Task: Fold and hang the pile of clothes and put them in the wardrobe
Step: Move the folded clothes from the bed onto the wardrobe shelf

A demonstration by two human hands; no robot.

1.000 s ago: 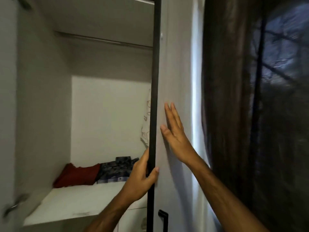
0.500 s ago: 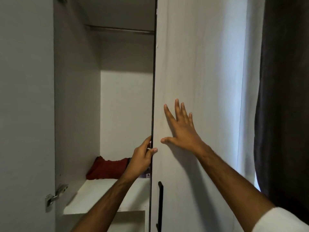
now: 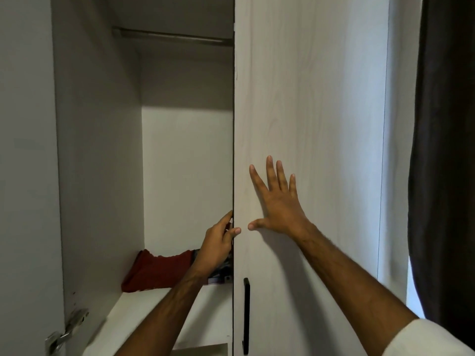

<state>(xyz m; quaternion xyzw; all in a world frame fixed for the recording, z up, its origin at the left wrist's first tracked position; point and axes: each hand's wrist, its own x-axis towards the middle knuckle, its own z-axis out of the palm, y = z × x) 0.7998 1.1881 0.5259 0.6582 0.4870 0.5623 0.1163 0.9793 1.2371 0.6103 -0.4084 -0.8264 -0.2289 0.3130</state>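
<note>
Dark curtain (image 3: 447,150) hanging just right of pale wall strip (image 3: 397,124).

Head view: from my head, facing forward, close to the wardrobe door (image 3: 308,98) under my right hand (image 3: 276,201).
Left of my left hand (image 3: 218,242): open wardrobe interior, its top perhaps cut off.

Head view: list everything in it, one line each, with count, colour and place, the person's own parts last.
wardrobe door: one, pale wood grain, centre right, nearly shut
door handle: one, black, low on the door's left edge
hanging rail: one, metal, top of the open compartment
shelf: one, white, bottom of the compartment
red garment: one, dark red, back of the shelf
patterned garment: one, dark, mostly hidden behind the left hand
hinge: one, silver, lower left
curtain: one, dark brown, far right
left hand: grips the door's edge
right hand: flat on the door's face
</note>
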